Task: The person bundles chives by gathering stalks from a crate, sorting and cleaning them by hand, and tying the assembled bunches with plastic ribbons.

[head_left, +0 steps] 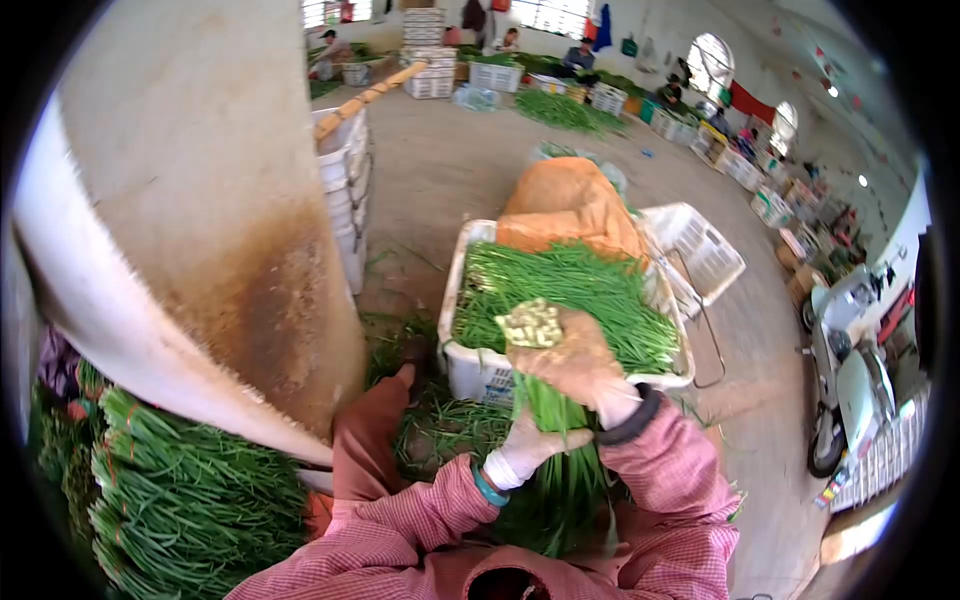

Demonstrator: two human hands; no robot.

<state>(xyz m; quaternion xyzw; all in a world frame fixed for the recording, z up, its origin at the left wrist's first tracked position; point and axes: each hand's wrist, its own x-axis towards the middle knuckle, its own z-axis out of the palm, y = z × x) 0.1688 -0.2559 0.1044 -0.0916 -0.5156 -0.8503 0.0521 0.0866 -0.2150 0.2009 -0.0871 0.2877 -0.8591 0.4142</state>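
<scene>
My right hand, in what looks like a soiled thin glove, is wrapped round a bunch of green chives near its pale stem ends. Those ends point up towards me, and the long leaves hang down over my lap. Lower on the same bunch, my left hand grips the leaves, its thumb lying across them; white covering shows at that wrist. Just beyond my hands stands a white plastic crate filled with loose green stalks. An orange cloth or sack lies over its far end.
Tied green bunches are piled at my left, beside a stained pillar. Another white crate sits behind the filled one. A scooter stands at the right. Several people work among crates along the far wall. Loose leaves litter the floor.
</scene>
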